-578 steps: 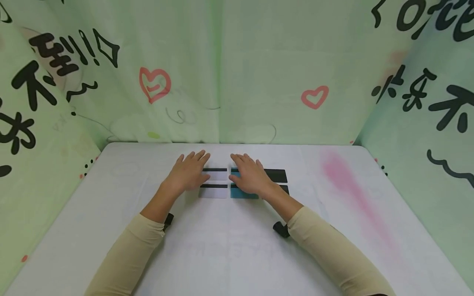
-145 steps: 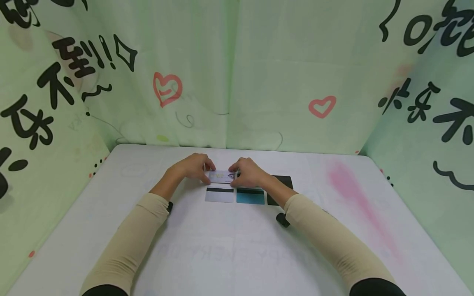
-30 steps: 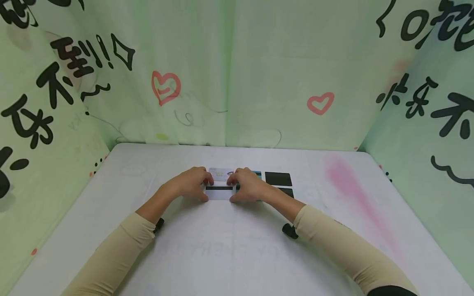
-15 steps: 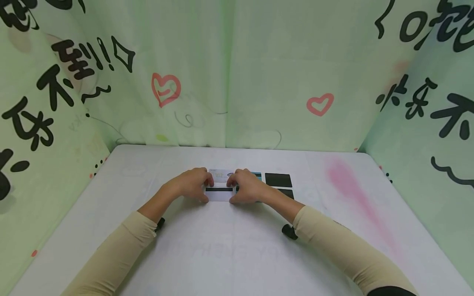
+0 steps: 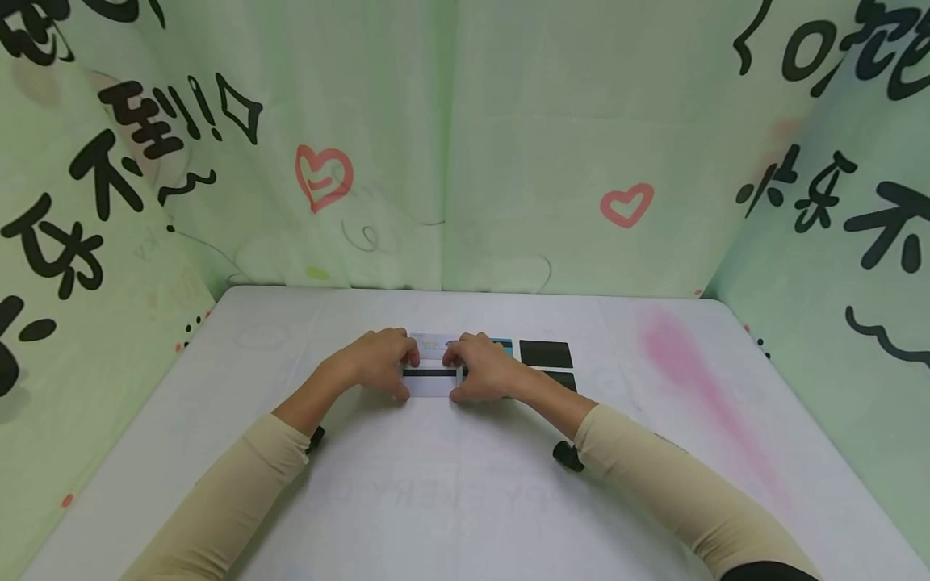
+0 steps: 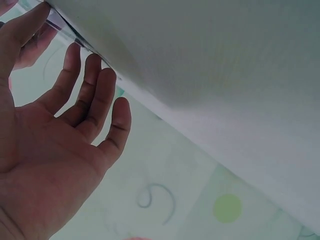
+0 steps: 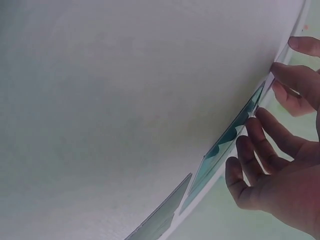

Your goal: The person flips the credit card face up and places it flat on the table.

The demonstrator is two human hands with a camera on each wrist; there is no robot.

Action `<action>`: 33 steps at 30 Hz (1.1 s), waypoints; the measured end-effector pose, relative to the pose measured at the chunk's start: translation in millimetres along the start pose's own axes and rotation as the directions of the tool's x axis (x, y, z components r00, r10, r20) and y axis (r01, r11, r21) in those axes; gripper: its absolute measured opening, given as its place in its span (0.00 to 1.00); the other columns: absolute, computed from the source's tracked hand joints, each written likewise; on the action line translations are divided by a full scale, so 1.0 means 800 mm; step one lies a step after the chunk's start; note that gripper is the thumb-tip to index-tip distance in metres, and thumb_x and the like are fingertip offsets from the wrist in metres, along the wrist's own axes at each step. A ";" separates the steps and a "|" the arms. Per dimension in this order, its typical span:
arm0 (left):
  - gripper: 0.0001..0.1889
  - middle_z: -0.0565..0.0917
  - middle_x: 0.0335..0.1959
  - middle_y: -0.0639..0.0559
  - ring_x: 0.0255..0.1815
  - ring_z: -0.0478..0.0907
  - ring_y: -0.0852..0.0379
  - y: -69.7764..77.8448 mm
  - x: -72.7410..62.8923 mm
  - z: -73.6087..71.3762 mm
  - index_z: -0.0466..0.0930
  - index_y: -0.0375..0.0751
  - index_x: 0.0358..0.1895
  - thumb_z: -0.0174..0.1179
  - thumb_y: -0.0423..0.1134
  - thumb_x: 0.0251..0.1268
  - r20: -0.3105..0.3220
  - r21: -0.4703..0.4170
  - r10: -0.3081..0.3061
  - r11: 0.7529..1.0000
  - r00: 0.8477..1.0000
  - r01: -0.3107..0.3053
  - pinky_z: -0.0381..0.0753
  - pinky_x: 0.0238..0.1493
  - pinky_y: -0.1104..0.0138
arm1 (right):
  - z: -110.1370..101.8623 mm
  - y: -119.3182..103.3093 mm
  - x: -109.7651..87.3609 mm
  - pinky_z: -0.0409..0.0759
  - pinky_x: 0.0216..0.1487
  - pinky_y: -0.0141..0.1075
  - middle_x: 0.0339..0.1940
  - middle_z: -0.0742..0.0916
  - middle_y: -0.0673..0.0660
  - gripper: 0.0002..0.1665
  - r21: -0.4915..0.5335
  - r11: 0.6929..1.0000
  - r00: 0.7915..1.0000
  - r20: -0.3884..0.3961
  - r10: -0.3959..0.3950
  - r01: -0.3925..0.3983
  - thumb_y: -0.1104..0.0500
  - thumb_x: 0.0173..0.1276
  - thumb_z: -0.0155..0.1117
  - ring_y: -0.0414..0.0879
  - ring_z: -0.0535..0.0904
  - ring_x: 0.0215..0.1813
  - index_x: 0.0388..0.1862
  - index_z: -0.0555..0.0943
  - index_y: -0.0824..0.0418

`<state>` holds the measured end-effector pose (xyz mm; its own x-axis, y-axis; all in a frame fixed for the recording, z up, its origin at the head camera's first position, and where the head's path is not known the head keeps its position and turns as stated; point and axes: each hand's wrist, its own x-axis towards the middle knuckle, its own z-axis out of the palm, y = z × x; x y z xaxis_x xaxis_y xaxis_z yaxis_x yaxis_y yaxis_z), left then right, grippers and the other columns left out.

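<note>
A pale bank card (image 5: 430, 388) with a black magnetic stripe lies at the near left of two rows of cards. My left hand (image 5: 376, 360) pinches its left end, index finger at the far corner and thumb at the near one. Its right end is pinched the same way by my right hand (image 5: 485, 368). Just beyond lies a printed pale card (image 5: 430, 345), face up. A teal card (image 5: 506, 347) is partly hidden behind my right hand. In the right wrist view, another teal card (image 7: 220, 145) runs below my curled fingers (image 7: 245, 170).
Two black cards, the far one (image 5: 546, 353) and the near one (image 5: 563, 379), lie to the right. The white tabletop (image 5: 450, 500) carries a pink smear (image 5: 705, 395). Green printed curtains (image 5: 523, 145) enclose the table at the back and sides.
Since the earliest frame, the far pale card has been turned printed side up. From there both hands have moved nearer, onto the near pale card. Over the last second they hardly move.
</note>
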<state>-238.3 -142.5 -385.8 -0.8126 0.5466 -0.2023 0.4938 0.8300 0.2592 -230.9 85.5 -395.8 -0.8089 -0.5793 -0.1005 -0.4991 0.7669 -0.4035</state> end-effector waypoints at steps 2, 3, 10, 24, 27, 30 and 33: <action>0.24 0.79 0.42 0.52 0.46 0.74 0.54 0.000 -0.002 0.001 0.84 0.44 0.49 0.79 0.45 0.49 -0.006 -0.004 -0.003 1.000 1.000 0.003 0.75 0.51 0.55 | 0.000 0.000 -0.001 0.74 0.58 0.51 0.49 0.84 0.54 0.28 -0.005 1.000 1.000 0.002 -0.006 0.006 0.55 0.57 0.79 0.53 0.75 0.56 0.56 0.84 0.58; 0.24 0.80 0.42 0.52 0.46 0.74 0.54 0.000 -0.002 0.001 0.84 0.44 0.49 0.80 0.45 0.49 -0.009 -0.007 -0.007 1.000 1.000 0.007 0.75 0.51 0.55 | -0.001 -0.001 -0.002 0.74 0.58 0.52 0.49 0.84 0.54 0.28 -0.006 1.000 1.000 0.004 -0.009 0.009 0.54 0.57 0.79 0.53 0.75 0.56 0.56 0.83 0.58; 0.23 0.81 0.41 0.53 0.45 0.75 0.54 0.002 -0.006 0.001 0.83 0.43 0.49 0.80 0.44 0.50 -0.017 -0.025 -0.014 1.000 1.000 0.014 0.75 0.51 0.54 | -0.003 -0.002 -0.005 0.73 0.61 0.54 0.51 0.84 0.55 0.29 0.009 1.000 1.000 0.018 -0.006 0.006 0.55 0.57 0.79 0.53 0.75 0.59 0.57 0.83 0.58; 0.24 0.82 0.42 0.53 0.44 0.78 0.56 0.000 -0.005 0.000 0.82 0.43 0.51 0.79 0.43 0.51 -0.028 -0.050 0.000 0.999 1.000 -0.002 0.78 0.49 0.58 | -0.003 -0.001 -0.004 0.75 0.59 0.47 0.51 0.83 0.58 0.32 0.028 0.999 1.000 0.004 -0.017 0.017 0.55 0.55 0.82 0.54 0.75 0.58 0.58 0.82 0.59; 0.23 0.82 0.42 0.53 0.44 0.77 0.55 -0.001 -0.005 0.001 0.82 0.44 0.50 0.79 0.42 0.51 -0.031 -0.048 0.004 0.999 1.000 -0.006 0.78 0.48 0.58 | -0.003 -0.001 -0.003 0.75 0.58 0.46 0.50 0.83 0.58 0.31 0.036 0.999 1.000 -0.005 -0.013 0.013 0.56 0.54 0.82 0.54 0.75 0.57 0.57 0.82 0.60; 0.24 0.82 0.42 0.52 0.44 0.78 0.55 -0.002 -0.006 0.001 0.82 0.44 0.51 0.79 0.42 0.51 -0.031 -0.050 0.008 0.999 0.999 -0.009 0.78 0.49 0.58 | -0.001 0.000 -0.003 0.76 0.58 0.45 0.50 0.84 0.58 0.30 0.039 0.999 1.000 -0.018 -0.017 0.018 0.56 0.54 0.81 0.53 0.75 0.57 0.57 0.83 0.61; 0.24 0.82 0.44 0.51 0.45 0.78 0.55 -0.003 -0.007 0.002 0.81 0.44 0.52 0.79 0.43 0.52 -0.032 -0.055 0.015 0.998 0.999 -0.017 0.78 0.50 0.57 | 0.001 0.001 -0.003 0.76 0.59 0.45 0.51 0.84 0.58 0.30 0.051 0.998 0.999 -0.030 -0.023 0.024 0.56 0.55 0.81 0.53 0.76 0.57 0.57 0.84 0.62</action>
<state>-234.4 -147.4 -386.5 -0.8144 0.5554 -0.1684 0.4898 0.8134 0.3139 -229.2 87.1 -396.7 -0.8063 -0.5881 -0.0635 -0.5023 0.7375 -0.4514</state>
